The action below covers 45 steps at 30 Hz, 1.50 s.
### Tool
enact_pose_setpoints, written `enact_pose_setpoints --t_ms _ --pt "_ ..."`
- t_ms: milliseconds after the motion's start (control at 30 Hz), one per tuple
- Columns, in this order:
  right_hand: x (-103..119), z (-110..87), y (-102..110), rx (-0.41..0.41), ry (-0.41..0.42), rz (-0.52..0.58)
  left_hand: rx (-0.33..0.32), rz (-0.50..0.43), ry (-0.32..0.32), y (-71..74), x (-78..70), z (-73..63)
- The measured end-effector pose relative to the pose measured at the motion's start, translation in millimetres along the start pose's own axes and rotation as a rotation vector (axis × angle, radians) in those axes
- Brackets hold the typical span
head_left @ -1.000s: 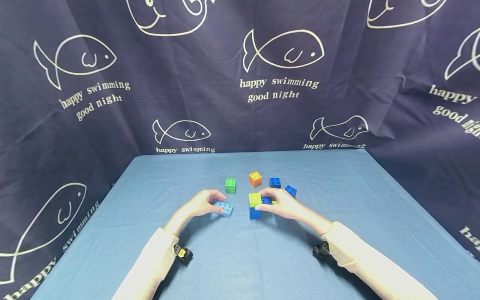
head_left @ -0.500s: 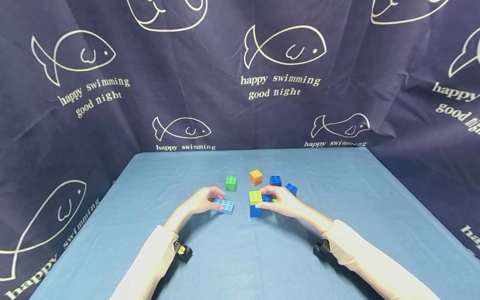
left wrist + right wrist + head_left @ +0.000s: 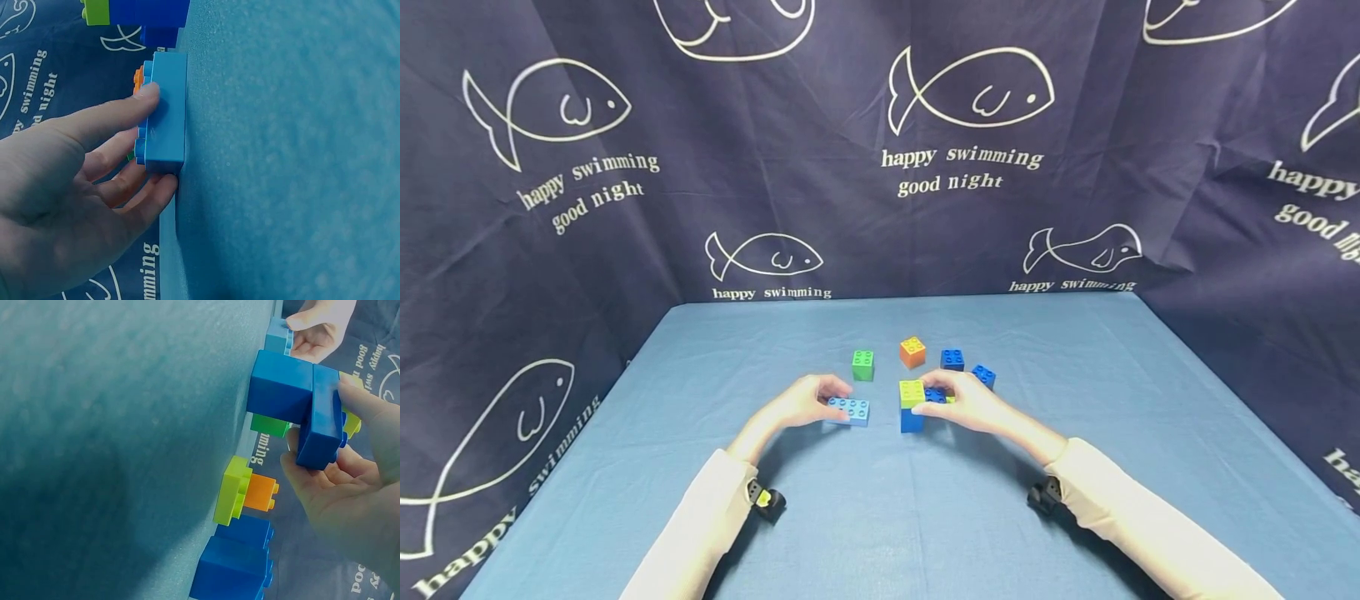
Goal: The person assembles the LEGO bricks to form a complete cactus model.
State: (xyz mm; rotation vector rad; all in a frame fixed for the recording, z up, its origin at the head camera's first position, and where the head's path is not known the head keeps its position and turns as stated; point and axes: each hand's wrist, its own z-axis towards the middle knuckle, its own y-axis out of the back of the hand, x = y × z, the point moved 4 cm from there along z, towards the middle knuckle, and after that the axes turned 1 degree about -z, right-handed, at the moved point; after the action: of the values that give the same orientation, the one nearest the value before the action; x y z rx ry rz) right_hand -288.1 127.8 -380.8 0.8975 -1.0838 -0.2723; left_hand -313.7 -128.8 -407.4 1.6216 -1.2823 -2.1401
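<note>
My left hand [image 3: 801, 402] pinches a light blue toy brick [image 3: 854, 409] with two rows of studs, studs up. In the left wrist view the thumb lies on the brick's long side, and the brick's underside is at the cloth. Close by on the right, my right hand [image 3: 972, 407] holds a small stack of joined bricks. The stack has a blue block [image 3: 281, 386] at the bottom, a longer dark blue brick [image 3: 323, 419] across it, overhanging on the right, and a lime brick [image 3: 912, 392] on top at the left end. A gap separates the stack from the light blue brick.
Beyond the hands stand a green brick [image 3: 862, 365], an orange brick [image 3: 913, 352] and two blue bricks [image 3: 952, 359]. A flat lime brick [image 3: 231, 492] lies by the right hand, partly hidden in the head view. Blue cloth covers the table [image 3: 880, 517]; a printed curtain [image 3: 820, 150] surrounds it.
The light blue brick has turned in my left hand from slanted to nearly crosswise. The right hand and its stack stay almost where they were; the head view has shifted slightly.
</note>
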Motion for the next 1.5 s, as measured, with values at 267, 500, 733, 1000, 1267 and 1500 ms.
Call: enact_pose_setpoints --t_ms 267,500,733,1000,1267,1500 --pt "-1.8 -0.3 -0.6 0.01 -0.013 0.001 0.022 0.029 0.011 -2.1 1.7 -0.3" --pt "-0.9 0.4 -0.3 0.005 0.0 0.001 0.0 0.083 0.038 -0.8 0.3 -0.2" --pt "-0.1 -0.2 0.3 -0.001 0.009 -0.002 -0.006 0.086 0.039 1.3 -3.3 -0.7" --pt "1.4 -0.1 0.9 0.003 0.044 -0.003 -0.03 0.021 0.021 2.7 -6.0 -0.9" --pt "1.3 0.4 2.1 0.02 0.045 -0.027 -0.077 0.001 0.0 3.4 -9.1 1.2" --pt "1.8 0.0 1.9 0.02 0.057 -0.026 -0.097 -0.027 -0.007 2.4 -11.1 2.2"
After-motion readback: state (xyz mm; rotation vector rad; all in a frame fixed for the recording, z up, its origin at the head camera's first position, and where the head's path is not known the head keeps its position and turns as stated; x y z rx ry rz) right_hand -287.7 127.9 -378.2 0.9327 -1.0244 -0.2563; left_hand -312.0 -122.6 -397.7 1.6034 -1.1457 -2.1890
